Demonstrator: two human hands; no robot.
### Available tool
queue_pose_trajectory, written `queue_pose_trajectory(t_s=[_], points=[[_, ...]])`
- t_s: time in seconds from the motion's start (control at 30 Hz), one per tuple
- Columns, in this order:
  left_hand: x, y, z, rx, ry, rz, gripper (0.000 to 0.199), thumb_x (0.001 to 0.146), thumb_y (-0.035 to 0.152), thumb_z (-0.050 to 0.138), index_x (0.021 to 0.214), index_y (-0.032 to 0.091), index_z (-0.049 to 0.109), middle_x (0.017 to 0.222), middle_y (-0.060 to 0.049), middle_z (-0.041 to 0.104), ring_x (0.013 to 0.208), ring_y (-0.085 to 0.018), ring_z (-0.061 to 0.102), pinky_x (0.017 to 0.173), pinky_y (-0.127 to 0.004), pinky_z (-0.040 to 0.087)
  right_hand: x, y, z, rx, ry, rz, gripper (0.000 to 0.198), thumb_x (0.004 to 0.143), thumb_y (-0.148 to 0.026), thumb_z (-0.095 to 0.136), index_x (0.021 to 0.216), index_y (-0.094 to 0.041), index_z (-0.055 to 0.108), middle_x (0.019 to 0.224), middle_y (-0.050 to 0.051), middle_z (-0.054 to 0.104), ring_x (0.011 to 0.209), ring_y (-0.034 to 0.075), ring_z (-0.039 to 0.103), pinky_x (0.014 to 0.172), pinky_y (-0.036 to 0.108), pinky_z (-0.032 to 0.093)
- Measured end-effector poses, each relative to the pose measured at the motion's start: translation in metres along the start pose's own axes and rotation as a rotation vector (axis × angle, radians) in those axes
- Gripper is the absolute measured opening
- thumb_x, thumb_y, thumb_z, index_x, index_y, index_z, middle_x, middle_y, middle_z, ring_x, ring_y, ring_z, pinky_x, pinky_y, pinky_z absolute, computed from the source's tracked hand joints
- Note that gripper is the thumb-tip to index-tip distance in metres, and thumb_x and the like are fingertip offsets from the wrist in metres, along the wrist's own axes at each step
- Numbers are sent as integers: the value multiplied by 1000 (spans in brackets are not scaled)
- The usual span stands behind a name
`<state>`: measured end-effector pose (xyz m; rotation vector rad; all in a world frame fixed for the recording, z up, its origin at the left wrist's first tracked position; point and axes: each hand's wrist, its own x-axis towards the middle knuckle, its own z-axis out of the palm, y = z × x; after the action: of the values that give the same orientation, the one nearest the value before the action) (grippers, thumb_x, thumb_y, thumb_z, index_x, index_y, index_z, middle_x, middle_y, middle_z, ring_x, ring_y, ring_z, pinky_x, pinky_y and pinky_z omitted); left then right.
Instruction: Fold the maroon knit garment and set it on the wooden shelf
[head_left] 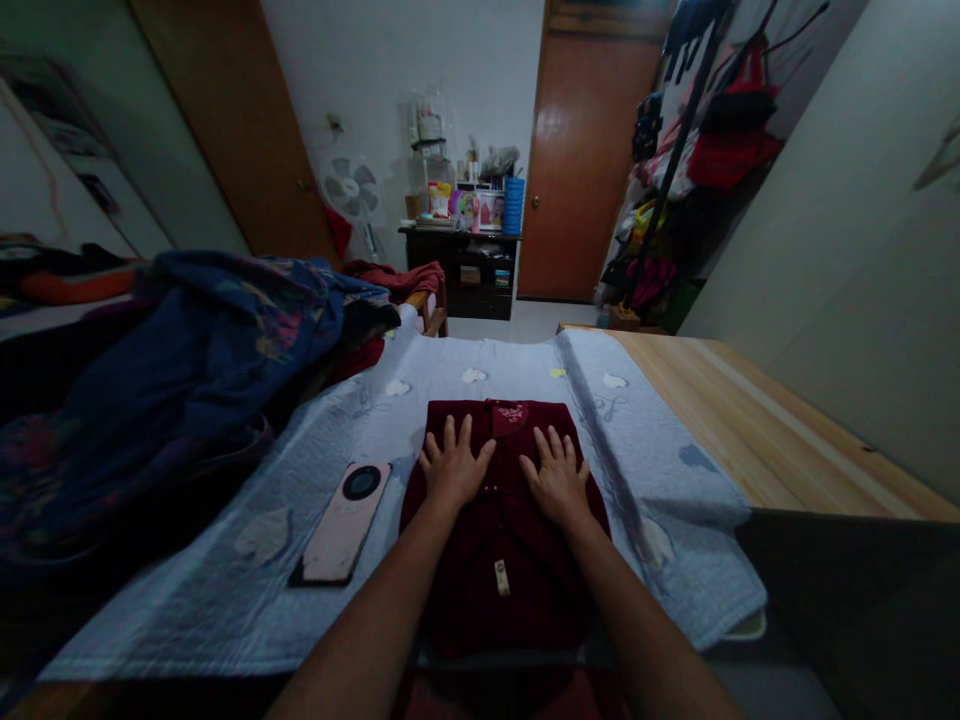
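Observation:
A dark red garment (517, 590), folded into a compact block, lies in front of me on a pale blue quilted cover (480, 362). It has a small patterned patch near its far edge, tiny shiny buttons down the middle and a light tag near its close end. My left hand (454, 465) rests flat on the garment's left half with its fingers spread. On the right half lies my right hand (556, 475), likewise flat and with fingers apart. Neither hand grips the cloth. To the left of the garment a pink phone (343, 530) lies with its round camera facing up.
A heap of clothes (202, 340) rises along the left. Bare wooden boards (682, 410) border the cover on the right. Farther back stand a fan (352, 190), a dark cabinet (457, 270) and a brown door (574, 160). Bags (731, 150) hang at the right.

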<state>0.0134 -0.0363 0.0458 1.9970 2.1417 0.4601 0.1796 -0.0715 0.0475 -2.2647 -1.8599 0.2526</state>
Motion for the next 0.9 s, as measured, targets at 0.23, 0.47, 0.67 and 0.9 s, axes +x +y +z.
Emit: queue_pose_trajectory(t_s=[0.23,0.47,0.67,0.9], points=[[3,-11,-9,-15,-135,88,74,88,65,31,151,28,17,159,-11,10,141,-43,17,107,-62,22,-2,2,0,29,57,-30,62,93,-54,33,149,-30,25,158,4,20,143,31,13,108,59,17],[-24,-25,-38,-17,-291,259,68,91,55,37,149,23,25,158,-14,14,145,-33,11,112,-53,18,-8,1,-10,40,198,-143,50,92,-38,42,137,-16,47,151,12,34,141,30,21,112,53,14],[-65,-23,-31,76,-168,380,66,88,50,48,147,29,30,159,-9,17,145,-33,12,113,-55,13,-37,-7,-19,79,94,-370,49,92,-36,43,140,-21,44,154,7,30,142,26,23,113,48,20],[-70,-28,-20,106,-88,331,68,84,56,50,146,36,31,158,-3,19,143,-39,14,110,-62,13,-53,-5,-13,25,33,-383,54,93,-41,43,145,-27,36,156,3,24,143,24,19,114,47,16]])
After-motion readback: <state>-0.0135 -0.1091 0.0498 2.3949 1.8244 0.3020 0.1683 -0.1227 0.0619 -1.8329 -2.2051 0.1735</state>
